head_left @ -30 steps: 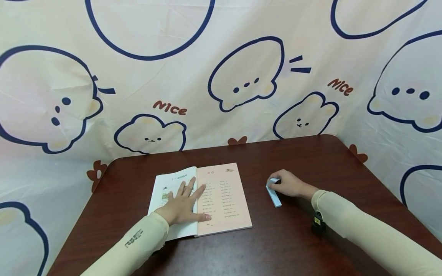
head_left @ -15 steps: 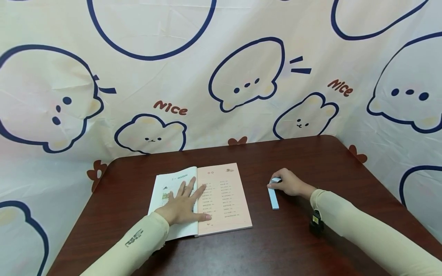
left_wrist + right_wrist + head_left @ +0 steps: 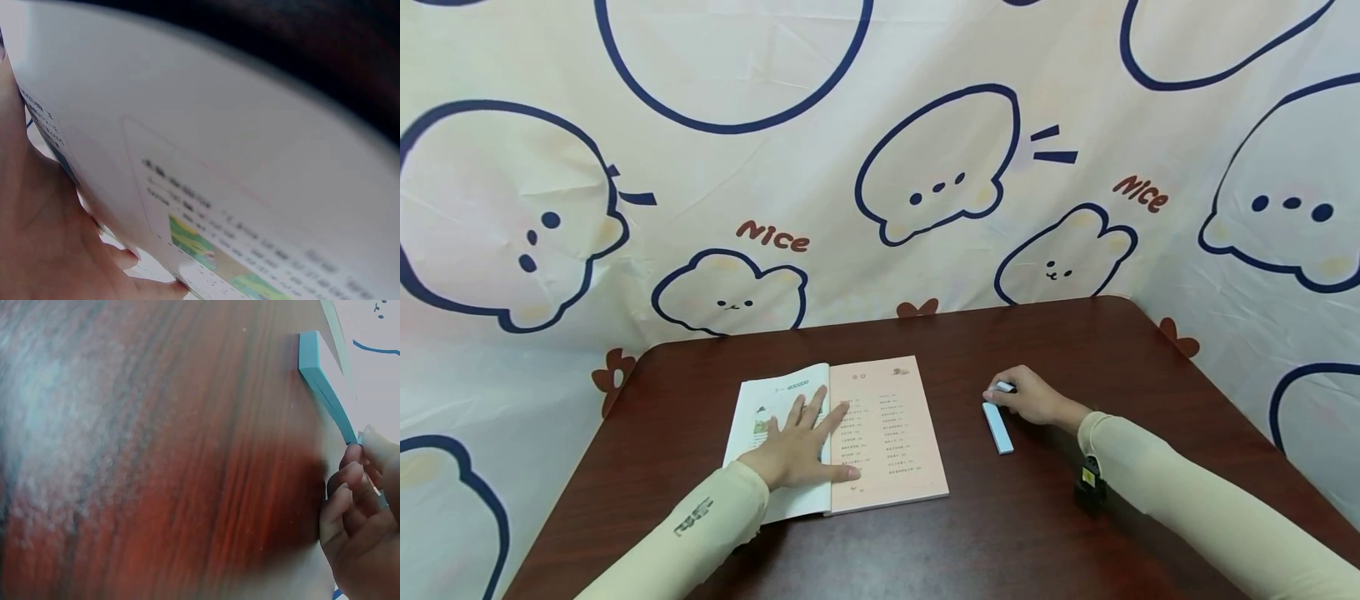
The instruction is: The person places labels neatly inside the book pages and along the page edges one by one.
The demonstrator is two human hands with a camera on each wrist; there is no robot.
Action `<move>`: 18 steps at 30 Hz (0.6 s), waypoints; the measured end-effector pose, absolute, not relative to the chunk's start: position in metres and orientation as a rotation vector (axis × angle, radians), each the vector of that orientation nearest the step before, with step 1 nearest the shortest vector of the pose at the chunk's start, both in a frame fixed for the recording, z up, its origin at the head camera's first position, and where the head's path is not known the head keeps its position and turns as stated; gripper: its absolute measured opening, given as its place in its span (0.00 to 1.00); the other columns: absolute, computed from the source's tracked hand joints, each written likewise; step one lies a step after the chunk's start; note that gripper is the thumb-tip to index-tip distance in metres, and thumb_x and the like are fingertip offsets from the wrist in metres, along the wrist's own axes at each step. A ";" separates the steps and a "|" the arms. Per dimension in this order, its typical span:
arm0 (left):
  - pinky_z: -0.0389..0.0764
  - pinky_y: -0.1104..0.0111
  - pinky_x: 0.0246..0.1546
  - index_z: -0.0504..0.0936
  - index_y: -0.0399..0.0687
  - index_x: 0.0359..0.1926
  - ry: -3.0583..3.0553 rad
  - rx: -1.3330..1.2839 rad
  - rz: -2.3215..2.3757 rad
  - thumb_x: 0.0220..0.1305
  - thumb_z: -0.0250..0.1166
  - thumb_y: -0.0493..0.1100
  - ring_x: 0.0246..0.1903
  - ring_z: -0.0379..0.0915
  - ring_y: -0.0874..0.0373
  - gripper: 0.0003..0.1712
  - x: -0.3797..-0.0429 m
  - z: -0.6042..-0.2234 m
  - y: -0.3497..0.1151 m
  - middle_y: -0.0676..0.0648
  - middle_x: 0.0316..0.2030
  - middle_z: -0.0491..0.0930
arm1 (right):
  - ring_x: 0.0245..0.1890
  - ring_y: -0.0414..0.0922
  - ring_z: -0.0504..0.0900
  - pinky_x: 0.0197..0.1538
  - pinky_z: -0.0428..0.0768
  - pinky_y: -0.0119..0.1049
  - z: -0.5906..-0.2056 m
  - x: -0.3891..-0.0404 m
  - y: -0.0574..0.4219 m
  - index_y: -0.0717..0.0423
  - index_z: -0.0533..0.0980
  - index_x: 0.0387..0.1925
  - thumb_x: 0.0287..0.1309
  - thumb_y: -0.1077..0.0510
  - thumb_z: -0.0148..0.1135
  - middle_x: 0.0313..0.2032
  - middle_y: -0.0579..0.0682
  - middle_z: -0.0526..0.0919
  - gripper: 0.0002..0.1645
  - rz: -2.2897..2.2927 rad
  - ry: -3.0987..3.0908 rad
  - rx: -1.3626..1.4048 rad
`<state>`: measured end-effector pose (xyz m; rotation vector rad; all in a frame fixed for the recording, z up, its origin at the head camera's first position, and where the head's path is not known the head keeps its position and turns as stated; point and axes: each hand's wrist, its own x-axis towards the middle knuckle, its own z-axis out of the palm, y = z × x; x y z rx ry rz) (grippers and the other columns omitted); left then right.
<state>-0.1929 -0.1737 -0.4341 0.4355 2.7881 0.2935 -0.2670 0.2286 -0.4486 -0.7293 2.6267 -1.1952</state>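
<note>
My left hand (image 3: 793, 450) rests with spread fingers on an open book (image 3: 891, 433), across the white left page and onto the edge of the pink right page. In the left wrist view, printed text and a green picture show on the page (image 3: 200, 125) beside the hand (image 3: 56, 231). To the right of the book, my right hand (image 3: 1030, 397) pinches the far end of a narrow light-blue sticky note pad (image 3: 997, 429). The right wrist view shows the pad (image 3: 328, 387) running from the thumb and curled fingers (image 3: 340, 506); its pinched end is partly hidden.
The dark brown wooden table (image 3: 887, 550) reaches back to a cartoon-printed cloth (image 3: 820, 183), which also covers both sides. A small black device (image 3: 1090, 479) sits at the right wrist.
The right hand has shifted slightly, and the pad's near end has swung left and then back right. The curled light-blue strip at the fingers shows less. The left hand stays on the book.
</note>
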 end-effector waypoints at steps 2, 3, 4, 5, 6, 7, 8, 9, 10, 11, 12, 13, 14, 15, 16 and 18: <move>0.45 0.22 0.66 0.47 0.65 0.81 2.788 0.432 0.293 0.51 0.60 0.83 0.80 0.31 0.31 0.64 -0.192 -0.434 -0.173 0.41 0.82 0.31 | 0.21 0.37 0.70 0.27 0.74 0.31 -0.450 -0.268 0.230 0.62 0.83 0.32 0.70 0.60 0.60 0.23 0.47 0.75 0.12 -1.230 2.608 -0.714; 0.45 0.22 0.66 0.47 0.65 0.81 2.788 0.430 0.293 0.51 0.60 0.83 0.80 0.31 0.31 0.64 -0.192 -0.433 -0.173 0.41 0.82 0.31 | 0.20 0.37 0.70 0.27 0.74 0.31 -0.451 -0.269 0.230 0.63 0.82 0.31 0.71 0.60 0.60 0.22 0.47 0.74 0.13 -1.244 2.600 -0.697; 0.45 0.22 0.65 0.47 0.65 0.81 2.789 0.431 0.293 0.51 0.60 0.83 0.80 0.31 0.31 0.64 -0.192 -0.433 -0.173 0.41 0.82 0.31 | 0.20 0.36 0.70 0.27 0.73 0.31 -0.451 -0.269 0.231 0.62 0.82 0.31 0.71 0.59 0.60 0.22 0.46 0.74 0.13 -1.256 2.593 -0.676; 0.45 0.22 0.65 0.47 0.65 0.81 2.789 0.432 0.293 0.51 0.60 0.83 0.80 0.31 0.31 0.64 -0.191 -0.433 -0.173 0.41 0.82 0.32 | 0.20 0.37 0.70 0.27 0.73 0.31 -0.451 -0.269 0.231 0.62 0.82 0.31 0.71 0.59 0.60 0.22 0.47 0.74 0.13 -1.264 2.588 -0.656; 0.45 0.22 0.66 0.47 0.65 0.81 2.789 0.432 0.293 0.52 0.60 0.83 0.80 0.31 0.31 0.63 -0.191 -0.432 -0.173 0.41 0.82 0.31 | 0.21 0.37 0.70 0.27 0.73 0.31 -0.451 -0.269 0.231 0.62 0.82 0.32 0.71 0.58 0.60 0.23 0.47 0.75 0.13 -1.266 2.589 -0.635; 0.45 0.22 0.66 0.47 0.65 0.81 2.789 0.433 0.293 0.52 0.60 0.83 0.80 0.31 0.31 0.63 -0.191 -0.432 -0.172 0.41 0.82 0.31 | 0.21 0.37 0.71 0.27 0.74 0.31 -0.450 -0.268 0.231 0.63 0.82 0.33 0.71 0.58 0.60 0.24 0.47 0.76 0.12 -1.267 2.590 -0.610; 0.45 0.22 0.66 0.47 0.65 0.81 2.788 0.434 0.293 0.52 0.61 0.83 0.80 0.31 0.31 0.63 -0.190 -0.432 -0.172 0.41 0.82 0.31 | 0.21 0.38 0.71 0.27 0.74 0.31 -0.450 -0.267 0.231 0.62 0.82 0.35 0.71 0.58 0.60 0.25 0.48 0.76 0.12 -1.266 2.595 -0.575; 0.45 0.22 0.66 0.47 0.65 0.81 2.787 0.435 0.294 0.52 0.61 0.82 0.80 0.31 0.31 0.63 -0.190 -0.432 -0.172 0.41 0.82 0.31 | 0.22 0.39 0.72 0.26 0.74 0.32 -0.449 -0.266 0.231 0.62 0.82 0.37 0.71 0.58 0.60 0.25 0.48 0.77 0.11 -1.267 2.599 -0.552; 0.45 0.22 0.66 0.47 0.65 0.81 2.787 0.436 0.294 0.52 0.61 0.82 0.80 0.31 0.32 0.63 -0.189 -0.432 -0.172 0.42 0.82 0.31 | 0.22 0.40 0.72 0.26 0.74 0.32 -0.448 -0.265 0.231 0.62 0.82 0.39 0.71 0.58 0.60 0.26 0.49 0.77 0.10 -1.271 2.601 -0.528; 0.45 0.23 0.66 0.47 0.65 0.81 2.787 0.436 0.292 0.52 0.60 0.82 0.80 0.31 0.32 0.63 -0.189 -0.431 -0.172 0.42 0.82 0.31 | 0.22 0.40 0.72 0.26 0.75 0.33 -0.448 -0.264 0.231 0.62 0.81 0.41 0.70 0.58 0.60 0.27 0.50 0.78 0.09 -1.272 2.606 -0.510; 0.45 0.22 0.66 0.47 0.65 0.81 2.787 0.438 0.291 0.52 0.60 0.82 0.80 0.31 0.32 0.63 -0.189 -0.431 -0.172 0.42 0.82 0.31 | 0.22 0.41 0.73 0.25 0.75 0.33 -0.448 -0.263 0.231 0.62 0.80 0.42 0.70 0.58 0.60 0.27 0.50 0.78 0.09 -1.280 2.606 -0.492; 0.45 0.22 0.66 0.47 0.65 0.81 2.788 0.440 0.290 0.52 0.60 0.82 0.80 0.31 0.32 0.63 -0.189 -0.431 -0.172 0.42 0.82 0.31 | 0.21 0.41 0.73 0.25 0.75 0.34 -0.447 -0.262 0.231 0.61 0.78 0.43 0.71 0.58 0.60 0.27 0.51 0.78 0.09 -1.291 2.602 -0.470; 0.45 0.22 0.66 0.47 0.65 0.81 2.789 0.441 0.288 0.52 0.60 0.83 0.80 0.31 0.32 0.63 -0.189 -0.432 -0.172 0.42 0.82 0.31 | 0.21 0.41 0.73 0.25 0.75 0.34 -0.447 -0.261 0.230 0.61 0.77 0.44 0.71 0.58 0.60 0.27 0.51 0.78 0.09 -1.307 2.596 -0.464; 0.46 0.22 0.66 0.47 0.65 0.81 2.791 0.442 0.286 0.52 0.60 0.83 0.80 0.31 0.32 0.63 -0.189 -0.432 -0.172 0.41 0.82 0.31 | 0.21 0.41 0.73 0.25 0.76 0.34 -0.447 -0.261 0.230 0.62 0.76 0.44 0.71 0.58 0.60 0.27 0.52 0.77 0.09 -1.320 2.591 -0.462; 0.46 0.22 0.66 0.47 0.65 0.81 2.793 0.443 0.283 0.52 0.60 0.83 0.80 0.31 0.32 0.63 -0.189 -0.432 -0.172 0.41 0.82 0.31 | 0.21 0.41 0.73 0.25 0.76 0.34 -0.447 -0.260 0.230 0.62 0.74 0.44 0.71 0.58 0.60 0.27 0.52 0.77 0.10 -1.335 2.585 -0.465; 0.46 0.22 0.66 0.47 0.65 0.81 2.795 0.444 0.280 0.52 0.60 0.83 0.80 0.32 0.31 0.63 -0.189 -0.432 -0.172 0.41 0.82 0.31 | 0.21 0.41 0.73 0.25 0.76 0.35 -0.447 -0.259 0.230 0.62 0.73 0.43 0.70 0.58 0.60 0.27 0.52 0.76 0.10 -1.362 2.574 -0.478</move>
